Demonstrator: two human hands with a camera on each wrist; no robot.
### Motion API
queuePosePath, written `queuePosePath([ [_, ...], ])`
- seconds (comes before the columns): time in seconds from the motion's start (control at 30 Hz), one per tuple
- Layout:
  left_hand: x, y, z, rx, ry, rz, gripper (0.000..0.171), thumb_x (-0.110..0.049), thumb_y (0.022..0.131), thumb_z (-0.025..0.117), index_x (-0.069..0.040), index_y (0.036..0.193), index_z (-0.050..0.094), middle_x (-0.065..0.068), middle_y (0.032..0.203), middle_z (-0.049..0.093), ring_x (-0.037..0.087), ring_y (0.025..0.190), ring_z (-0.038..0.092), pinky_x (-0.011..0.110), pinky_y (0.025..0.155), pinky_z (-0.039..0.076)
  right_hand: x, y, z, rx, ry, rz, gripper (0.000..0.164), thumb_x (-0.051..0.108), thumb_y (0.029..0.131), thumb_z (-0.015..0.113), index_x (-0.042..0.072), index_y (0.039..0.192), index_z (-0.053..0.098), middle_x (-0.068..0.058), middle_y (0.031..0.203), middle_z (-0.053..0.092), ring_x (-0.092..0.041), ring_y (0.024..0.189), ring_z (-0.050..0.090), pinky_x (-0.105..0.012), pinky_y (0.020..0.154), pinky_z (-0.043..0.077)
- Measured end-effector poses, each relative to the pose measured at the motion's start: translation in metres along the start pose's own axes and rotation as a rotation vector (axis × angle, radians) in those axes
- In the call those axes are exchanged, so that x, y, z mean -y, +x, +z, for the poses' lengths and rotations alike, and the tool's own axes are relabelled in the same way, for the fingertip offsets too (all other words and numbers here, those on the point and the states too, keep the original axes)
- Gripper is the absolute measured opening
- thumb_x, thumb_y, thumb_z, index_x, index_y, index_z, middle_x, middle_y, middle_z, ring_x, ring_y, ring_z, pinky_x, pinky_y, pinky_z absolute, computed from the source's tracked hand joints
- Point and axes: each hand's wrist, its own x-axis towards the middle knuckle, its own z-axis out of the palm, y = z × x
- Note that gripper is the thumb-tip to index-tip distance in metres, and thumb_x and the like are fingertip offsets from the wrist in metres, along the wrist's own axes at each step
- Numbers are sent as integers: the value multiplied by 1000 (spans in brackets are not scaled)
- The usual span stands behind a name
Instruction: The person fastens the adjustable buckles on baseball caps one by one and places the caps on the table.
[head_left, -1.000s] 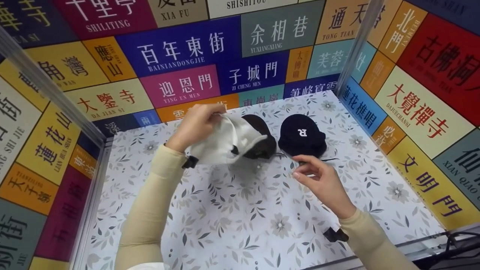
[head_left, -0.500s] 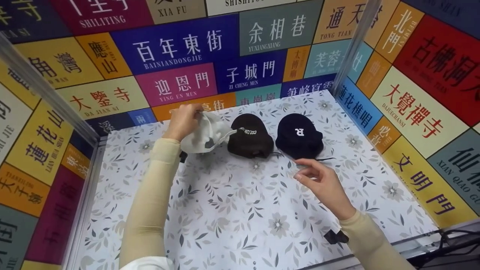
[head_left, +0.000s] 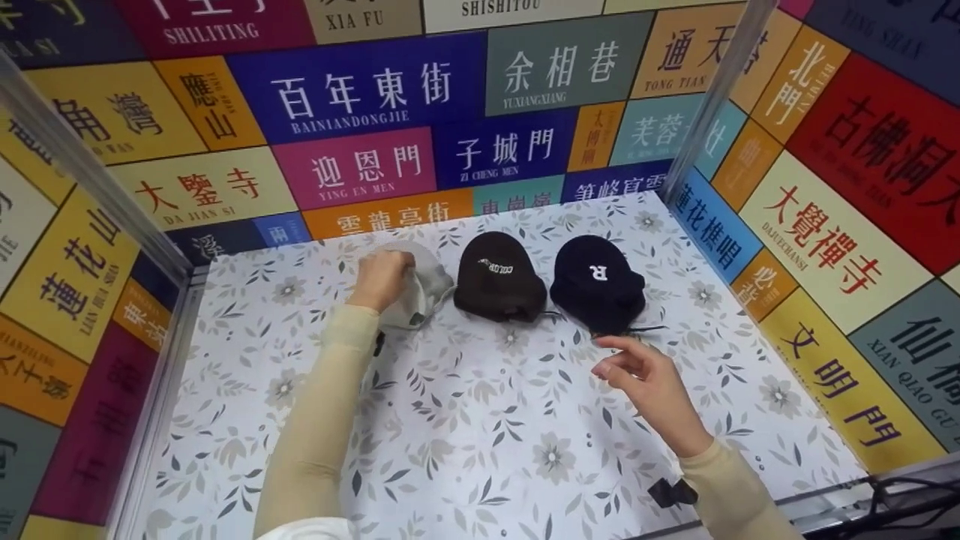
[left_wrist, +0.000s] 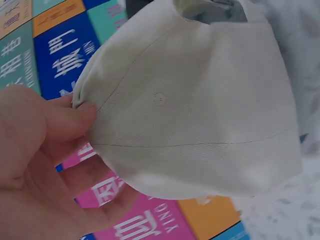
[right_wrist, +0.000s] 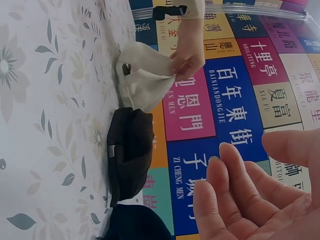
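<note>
A white baseball cap (left_wrist: 200, 95) hangs from my left hand (head_left: 380, 280), which pinches the top of its crown between thumb and fingers. In the right wrist view the cap's lower edge is at the tabletop, left of a dark brown cap (head_left: 499, 277) with white lettering. A navy cap (head_left: 598, 281) with a white letter R sits to the right of the brown one. My right hand (head_left: 641, 375) hovers in front of the navy cap, fingers loosely bent and holding nothing. In the right wrist view its fingers (right_wrist: 232, 175) look relaxed and apart from the caps.
The caps are on a white table (head_left: 450, 450) with a leaf and flower print. Colourful panels with place names (head_left: 360, 90) wall in the back and both sides. Black cables (head_left: 907, 487) lie by the right front edge.
My left hand has carried the white cap leftward from in front of the brown cap and lowered it to the table. The brown cap is now uncovered. My right hand has barely moved.
</note>
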Motion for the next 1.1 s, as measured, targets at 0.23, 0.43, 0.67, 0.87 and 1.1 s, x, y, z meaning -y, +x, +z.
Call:
queuePosePath([
  [0.23,-17,-15,46,104,-26,-15,16,0,87,70,-7,99,79,15,99,74,38,91,68,52,80,54,2,-4,-7,-29,33,55,33,17,95,71,15,128,67,-17,98,72,-33,97,68,-32,84,55],
  [0.43,-21,-27,71,71,33,-9,17,7,79,67,-7,80,77,15,81,71,39,76,66,55,66,52,2,-2,-10,-16,31,59,32,16,95,71,14,127,67,-17,96,72,-32,96,69,-33,83,55],
  [0.67,-23,-28,68,128,5,-39,21,7,80,66,-8,89,78,13,88,73,37,82,67,54,72,53,3,-3,-12,-15,26,64,32,18,95,71,13,127,67,-16,97,72,-35,97,68,-32,83,55],
  [0.87,-32,-21,43,119,-19,-40,15,-4,84,70,-10,96,76,10,94,73,36,88,67,56,78,50,6,-2,-15,-15,8,66,33,21,95,72,13,127,67,-16,98,72,-33,96,67,-31,82,54],
  [1.1,-52,-12,5,94,-22,4,33,-25,89,70,-14,121,72,10,115,66,39,103,63,60,86,43,7,1,-17,-27,-9,57,32,21,94,72,15,126,68,-15,97,72,-36,96,67,-32,82,55],
])
